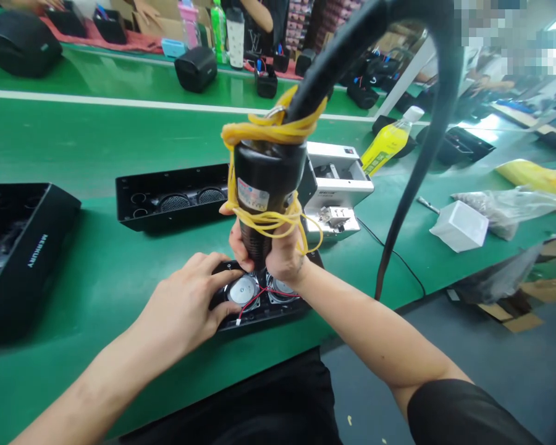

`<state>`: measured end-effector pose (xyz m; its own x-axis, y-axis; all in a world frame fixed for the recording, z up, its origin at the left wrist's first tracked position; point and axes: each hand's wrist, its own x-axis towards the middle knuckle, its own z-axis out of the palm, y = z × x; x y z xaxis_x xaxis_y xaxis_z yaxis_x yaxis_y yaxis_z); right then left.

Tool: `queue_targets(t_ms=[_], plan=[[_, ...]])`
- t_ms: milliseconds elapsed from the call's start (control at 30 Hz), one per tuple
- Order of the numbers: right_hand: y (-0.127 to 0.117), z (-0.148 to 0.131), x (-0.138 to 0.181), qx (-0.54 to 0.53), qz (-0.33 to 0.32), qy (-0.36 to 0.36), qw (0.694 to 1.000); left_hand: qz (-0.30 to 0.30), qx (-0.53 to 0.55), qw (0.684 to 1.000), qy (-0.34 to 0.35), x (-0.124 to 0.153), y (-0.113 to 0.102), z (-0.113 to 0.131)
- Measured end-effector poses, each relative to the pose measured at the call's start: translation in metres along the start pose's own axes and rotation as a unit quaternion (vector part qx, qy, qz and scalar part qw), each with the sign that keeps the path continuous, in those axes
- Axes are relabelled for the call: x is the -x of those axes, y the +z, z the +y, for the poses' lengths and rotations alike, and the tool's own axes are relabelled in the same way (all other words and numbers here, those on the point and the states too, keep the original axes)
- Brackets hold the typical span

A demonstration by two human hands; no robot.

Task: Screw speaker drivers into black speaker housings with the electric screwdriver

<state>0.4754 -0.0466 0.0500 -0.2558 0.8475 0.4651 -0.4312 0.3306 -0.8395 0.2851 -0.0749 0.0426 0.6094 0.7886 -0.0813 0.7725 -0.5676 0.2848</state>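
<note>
My right hand [287, 253] is wrapped round an upright black electric screwdriver [269, 164], which has yellow rubber bands tied about it and a thick black cable sleeve [352, 52] rising from its top. Under it lies a black speaker housing [259, 322] holding two round speaker drivers [241, 289] and a red and black wire [252, 301] with a white plug. The screwdriver's tip is hidden behind my hand and the tool body. My left hand [189, 293] grips the left end of this housing, thumb at the near side and fingers at the far side.
A second black housing [171, 217] lies behind, and a larger black MERKURY case [32, 253] stands left. Beyond the screwdriver is a white and silver machine [336, 191]. A yellow bottle [389, 145], a white box [461, 225] and plastic bags [505, 207] are to the right. Other people's hands show at the back.
</note>
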Motion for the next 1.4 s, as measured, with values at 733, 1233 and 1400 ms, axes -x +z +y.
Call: queue_targets(t_ms=[733, 1233, 1400], plan=[[-0.109, -0.112, -0.016, 0.248, 0.326, -0.210, 0.888, 0.145, 0.112, 0.980, 0.078, 0.050, 0.048, -0.030], [-0.102, -0.108, 0.000, 0.238, 0.319, -0.200, 0.895, 0.166, 0.105, 0.978, 0.065, 0.054, 0.051, -0.029], [-0.077, -0.115, 0.002, 0.210, 0.310, -0.198, 0.906, 0.163, 0.095, 0.979, 0.072, 0.055, 0.050, -0.025]])
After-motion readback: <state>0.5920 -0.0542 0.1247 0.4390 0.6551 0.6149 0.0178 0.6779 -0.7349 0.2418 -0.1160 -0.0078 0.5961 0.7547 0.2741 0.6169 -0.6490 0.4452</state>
